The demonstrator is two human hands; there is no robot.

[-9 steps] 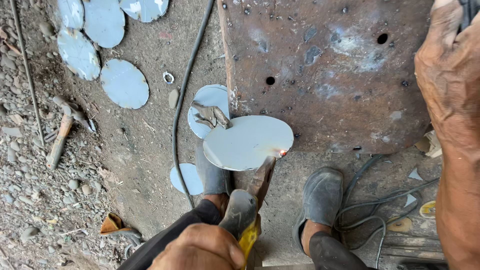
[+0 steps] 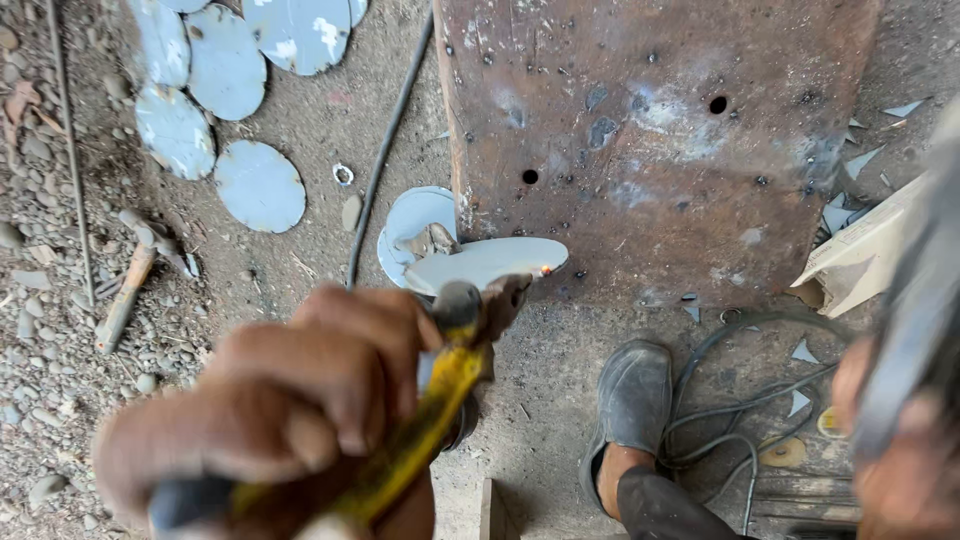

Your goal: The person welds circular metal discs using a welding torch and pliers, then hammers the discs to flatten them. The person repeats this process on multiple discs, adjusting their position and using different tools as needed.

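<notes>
Yellow-handled tool (image 2: 420, 440) clenched in left hand (image 2: 290, 400); right hand (image 2: 900, 460) blurred, grip unclear; cardboard box (image 2: 865, 250) nearby.

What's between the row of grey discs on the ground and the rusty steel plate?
In the head view, a black cable runs across bare dirt between the discs and the rusty plate, with a small metal ring beside it.

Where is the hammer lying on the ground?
The hammer lies at the left of the head view, on the gravel below the round metal discs.
</notes>
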